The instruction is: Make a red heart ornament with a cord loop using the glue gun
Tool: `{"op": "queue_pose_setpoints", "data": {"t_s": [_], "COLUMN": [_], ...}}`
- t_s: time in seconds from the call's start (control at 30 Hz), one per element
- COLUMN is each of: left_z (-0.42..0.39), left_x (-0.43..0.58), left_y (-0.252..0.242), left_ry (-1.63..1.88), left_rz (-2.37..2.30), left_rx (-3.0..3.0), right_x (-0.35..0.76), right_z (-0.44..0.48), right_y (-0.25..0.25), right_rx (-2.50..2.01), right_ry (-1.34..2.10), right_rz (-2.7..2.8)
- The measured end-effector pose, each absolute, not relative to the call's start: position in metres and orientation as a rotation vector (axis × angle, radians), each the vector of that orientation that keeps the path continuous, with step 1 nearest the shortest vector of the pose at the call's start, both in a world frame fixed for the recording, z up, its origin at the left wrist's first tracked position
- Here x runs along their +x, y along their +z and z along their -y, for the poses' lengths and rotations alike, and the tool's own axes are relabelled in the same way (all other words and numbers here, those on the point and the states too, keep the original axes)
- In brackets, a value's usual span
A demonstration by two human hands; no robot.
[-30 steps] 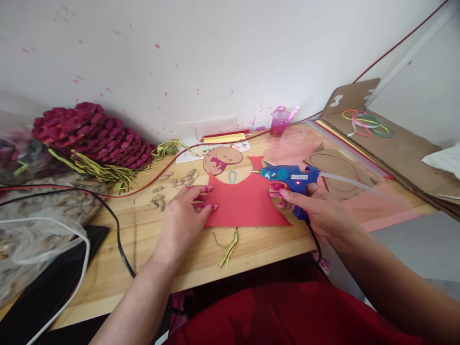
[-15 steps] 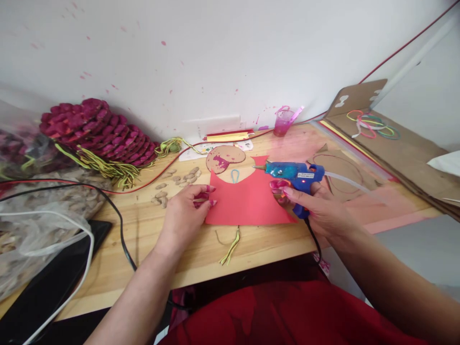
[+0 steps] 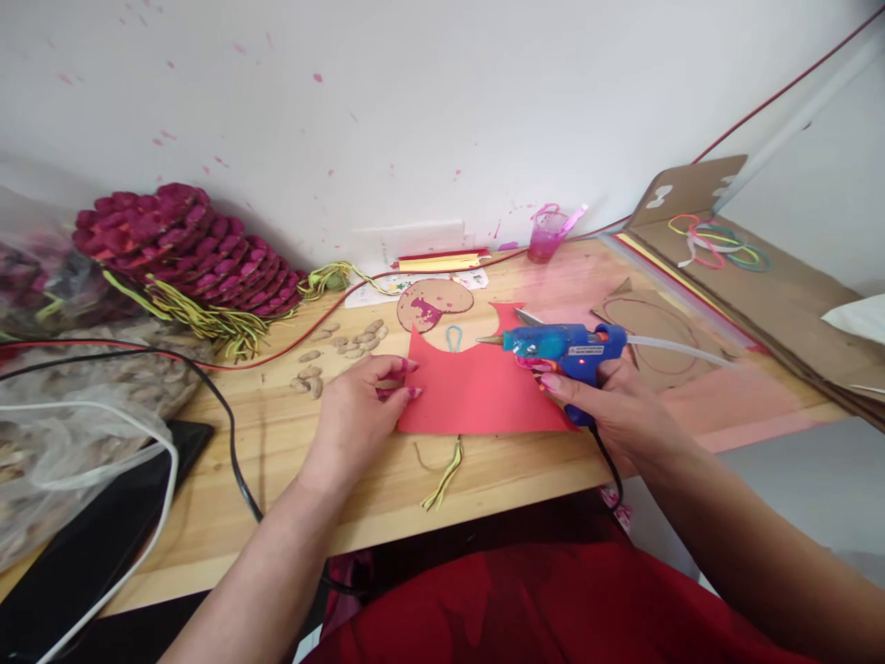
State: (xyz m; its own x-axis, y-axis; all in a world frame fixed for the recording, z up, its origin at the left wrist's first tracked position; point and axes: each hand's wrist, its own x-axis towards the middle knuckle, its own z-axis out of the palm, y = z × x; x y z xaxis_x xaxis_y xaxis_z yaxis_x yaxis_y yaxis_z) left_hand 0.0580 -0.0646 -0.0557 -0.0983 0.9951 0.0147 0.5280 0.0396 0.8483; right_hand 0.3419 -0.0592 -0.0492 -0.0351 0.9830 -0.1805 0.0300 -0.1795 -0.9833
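Observation:
A sheet of red paper (image 3: 470,392) with a curved cut-out along its top lies on the wooden table. My left hand (image 3: 363,401) pinches its left edge between thumb and fingers. Wrapped around the handle of a blue hot glue gun (image 3: 560,346) is my right hand (image 3: 615,397). The gun's nozzle points left over the paper's upper part, and a clear glue stick (image 3: 681,349) sticks out of its back. A light-blue cord loop (image 3: 454,338) shows above the paper, and a yellow-green tassel (image 3: 443,478) below it. A pointed grey blade (image 3: 526,316) peeks out behind the gun.
Peanuts (image 3: 359,341) lie left of the paper, near a magenta peanut-shell craft (image 3: 186,249) with yellow-green threads. Behind stand a cardboard piece with pink stains (image 3: 442,300) and a pink cup (image 3: 546,235). Cables (image 3: 231,443) cross the left side. Cardboard (image 3: 774,277) lies right.
The glue gun has shifted slightly down and left, its nozzle now lower over the paper. The grey blade behind it has come into sight. My left hand still pinches the paper.

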Motion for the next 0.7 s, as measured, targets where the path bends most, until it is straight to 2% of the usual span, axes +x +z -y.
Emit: {"op": "queue_pose_setpoints", "data": {"t_s": [0.7], "left_z": [0.0674], "left_x": [0.0586], "left_y": [-0.0573], "left_ry": [0.942], "left_rz": [-1.761], "left_rx": [1.689], "right_x": [0.3369], "right_z": [0.0594], "right_y": [-0.0447], "right_rx": [-1.396], "right_ry": [1.316], "right_rz": [1.273]}}
